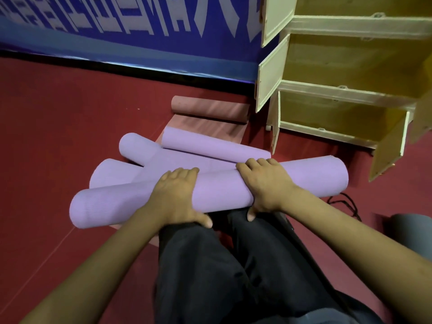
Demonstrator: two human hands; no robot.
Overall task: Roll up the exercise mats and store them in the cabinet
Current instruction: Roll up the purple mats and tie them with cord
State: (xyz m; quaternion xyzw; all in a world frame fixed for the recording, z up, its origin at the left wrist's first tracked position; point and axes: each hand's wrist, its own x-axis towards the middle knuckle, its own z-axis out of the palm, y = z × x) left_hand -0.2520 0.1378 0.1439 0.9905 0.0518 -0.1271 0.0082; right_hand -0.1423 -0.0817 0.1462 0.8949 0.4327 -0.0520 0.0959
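A rolled purple mat (219, 190) lies across the middle of the frame, slanting from lower left up to the right, just above the person's dark-trousered knees (210, 265). Both hands press on it: the left hand (177, 195) sits left of centre with its fingers curled over the top of the roll and its thumb at the near lower edge, and the right hand (264, 183) sits right of centre in the same way, thumb pointing down toward the knees. Each grip is wrapped on the roll, fingers over the far side. Behind it, toward the upper middle, more purple mats (145, 153) are piled, two rolled ends showing at the left and another roll (210, 146) lying crosswise with a flat stretch of mat beneath it. Farther up lies a pink mat (208, 111), partly rolled, its loose end flat on the dark red floor (58, 136). In the upper right stands the pale wooden cabinet (350, 90), its doors swung open on three stacked compartments with yellowish insides. A blue banner (128, 24) with white lettering runs along the top left. At the right edge, a grey rolled object (411, 232) is partly cut off, with a black cable (346, 204) near it on the floor.
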